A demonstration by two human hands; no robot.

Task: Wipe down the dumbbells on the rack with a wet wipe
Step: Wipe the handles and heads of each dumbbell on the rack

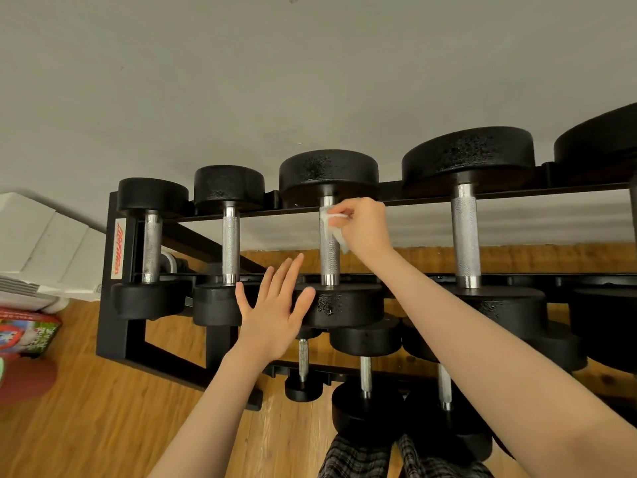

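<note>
1. Head view takes in a black rack [113, 326] on a wooden floor [103, 426] against a pale wall, its upper tier holding a row of dumbbells that grow larger toward the right.
2. A lower tier carries more dumbbells, partly hidden behind the person's forearms; whether any of these has been wiped cannot be told.
3. The third dumbbell [329, 263] from the left on the upper tier is the one being worked on: black round heads at both ends and a knurled metal handle between them.
4. The left hand [272, 315] hovers in front of that dumbbell's near head, fingers straight and spread apart, holding nothing; whether the fingertips touch the head cannot be told.
5. The right hand [365, 225] reaches over the rack to the top of the handle, its fingers curled and pinching the wet wipe.
6. The wet wipe [332, 229] is a small white crumpled piece pressed against the right side of the handle near the far head, its lower edge trailing down the knurling.
7. The step in hand appears to be wiping the handle of this dumbbell, and the wipe is only at the upper part.
8. The next move likely calls for drawing the wipe down the handle toward the near head, wrapping around the bar to reach its hidden side, then doing the heads before shifting to the larger dumbbell on the right.
</note>
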